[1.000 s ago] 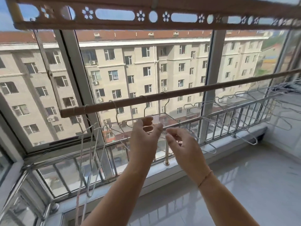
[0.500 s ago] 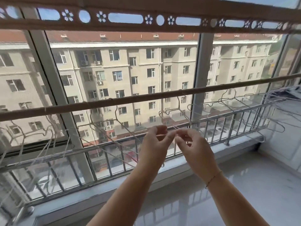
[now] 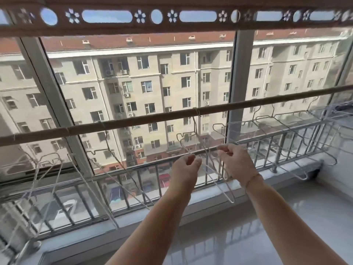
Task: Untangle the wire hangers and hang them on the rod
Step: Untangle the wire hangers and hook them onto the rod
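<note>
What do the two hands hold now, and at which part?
Both the left hand and right hand pinch thin wires of the wire hanger hooked on the rod.

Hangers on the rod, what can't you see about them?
Head view:
- Rod: both ends cut off by the frame edges.
- Far-left hangers: blurred, uncountable.
- Far-right bundle: cut off, tangled.
- Wire inside left hand and right hand: hidden by fingers.

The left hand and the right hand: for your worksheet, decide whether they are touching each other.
Apart. The head view shows the left hand and right hand each pinching hanger wire, with railing and street visible between them.
</note>
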### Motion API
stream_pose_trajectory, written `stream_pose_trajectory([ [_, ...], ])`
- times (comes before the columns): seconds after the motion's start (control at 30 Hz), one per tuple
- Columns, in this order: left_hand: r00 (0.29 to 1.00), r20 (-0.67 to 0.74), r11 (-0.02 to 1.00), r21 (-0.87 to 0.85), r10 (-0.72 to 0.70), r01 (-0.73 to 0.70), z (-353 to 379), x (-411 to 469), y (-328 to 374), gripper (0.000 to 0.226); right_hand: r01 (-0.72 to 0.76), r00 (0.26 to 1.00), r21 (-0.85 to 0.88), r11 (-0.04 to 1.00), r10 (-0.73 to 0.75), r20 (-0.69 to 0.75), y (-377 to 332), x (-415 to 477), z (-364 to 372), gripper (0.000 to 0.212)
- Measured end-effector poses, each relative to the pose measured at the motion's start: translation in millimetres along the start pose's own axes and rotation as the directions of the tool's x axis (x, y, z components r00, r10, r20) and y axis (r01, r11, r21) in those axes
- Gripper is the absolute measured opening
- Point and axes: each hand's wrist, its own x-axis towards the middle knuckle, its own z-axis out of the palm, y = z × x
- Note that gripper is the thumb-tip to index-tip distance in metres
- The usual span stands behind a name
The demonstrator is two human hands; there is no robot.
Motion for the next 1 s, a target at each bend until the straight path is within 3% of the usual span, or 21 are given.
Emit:
stream_pose_trajectory([
  [0.1,0.999,-0.012,0.999,-0.038,-0.035,0.034,14.5,20.9,2.7,0.022,-0.12,0.985,0.09,0.989,0.107,0.135,0.5,16.2,0.7,0.02],
  [0.3,0.997,-0.012,0.991,-0.109,-0.077,0.075,30.8,45.4,5.7,0.022,-0.248,0.935,0.278,0.928,0.155,0.317,2.2,24.3,10.6,0.018],
  [0.5,0.995,-0.039,0.983,-0.161,-0.09,0.083,33.1,49.5,7.9,0.01,-0.246,0.95,0.379,0.892,0.145,0.276,12.3,29.3,14.7,0.013],
  [0.8,0.988,-0.11,0.971,-0.225,-0.105,0.078,28.6,47.5,5.8,0.01,-0.199,0.963,0.514,0.834,0.07,0.259,20.5,41.0,0.9,0.011],
  [1.0,0.97,-0.204,0.963,-0.258,-0.13,0.075,19.3,47.3,2.8,0.01,-0.194,0.971,0.503,0.842,0.089,0.224,37.1,51.8,-15.8,0.014],
])
